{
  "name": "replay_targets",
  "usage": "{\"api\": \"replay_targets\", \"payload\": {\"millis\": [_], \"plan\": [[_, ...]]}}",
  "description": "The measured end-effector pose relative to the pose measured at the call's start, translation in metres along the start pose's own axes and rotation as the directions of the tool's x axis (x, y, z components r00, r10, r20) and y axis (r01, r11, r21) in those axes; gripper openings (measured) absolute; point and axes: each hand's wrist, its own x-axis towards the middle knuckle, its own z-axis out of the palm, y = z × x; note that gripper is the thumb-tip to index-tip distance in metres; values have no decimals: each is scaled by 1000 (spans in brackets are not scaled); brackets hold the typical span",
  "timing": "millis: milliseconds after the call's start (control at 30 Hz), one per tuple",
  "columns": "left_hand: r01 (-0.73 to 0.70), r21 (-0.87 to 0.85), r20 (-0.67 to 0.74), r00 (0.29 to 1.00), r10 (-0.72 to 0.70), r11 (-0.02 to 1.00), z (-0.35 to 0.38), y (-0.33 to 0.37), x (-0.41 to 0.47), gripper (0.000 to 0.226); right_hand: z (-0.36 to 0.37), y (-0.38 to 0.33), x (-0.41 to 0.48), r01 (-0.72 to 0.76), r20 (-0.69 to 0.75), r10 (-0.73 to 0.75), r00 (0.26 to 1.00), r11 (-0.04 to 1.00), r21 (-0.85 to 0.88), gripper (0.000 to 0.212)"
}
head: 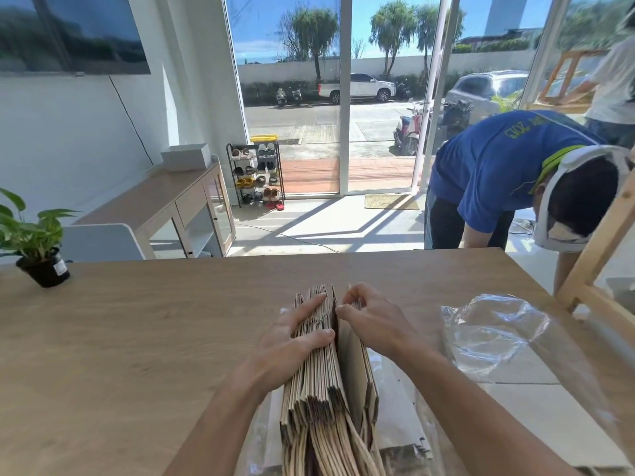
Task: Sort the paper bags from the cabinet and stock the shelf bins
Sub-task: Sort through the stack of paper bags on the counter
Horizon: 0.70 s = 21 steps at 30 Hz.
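Observation:
A thick stack of folded brown paper bags stands on edge on the wooden table, with twisted paper handles pointing toward me. My left hand grips the larger left part of the stack, thumb across its top edges. My right hand pinches the top of a few bags at the right side, parting them from the rest so a gap shows between the two parts.
Clear plastic wrapping lies crumpled to the right of the stack and under it. A potted plant stands at the table's far left. A person in a blue shirt bends over beyond the far right corner, beside a wooden frame.

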Motion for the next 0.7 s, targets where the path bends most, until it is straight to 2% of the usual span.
{"api": "replay_targets", "payload": {"millis": [133, 233, 333, 700], "plan": [[-10, -9, -9, 1000, 9, 1000, 2, 2, -2, 59, 2, -4, -3, 40, -2, -40, 999, 999, 18, 31], [-10, 0, -9, 1000, 10, 1000, 1, 2, -4, 57, 4, -5, -2, 55, -15, -56, 998, 998, -9, 27], [-7, 6, -15, 1000, 7, 1000, -2, 0, -5, 62, 5, -3, -2, 31, -18, -31, 999, 999, -16, 13], [-34, 11, -4, 999, 34, 999, -4, 1, -10, 56, 6, -1, -2, 15, -13, -15, 1000, 1000, -25, 25]]}}
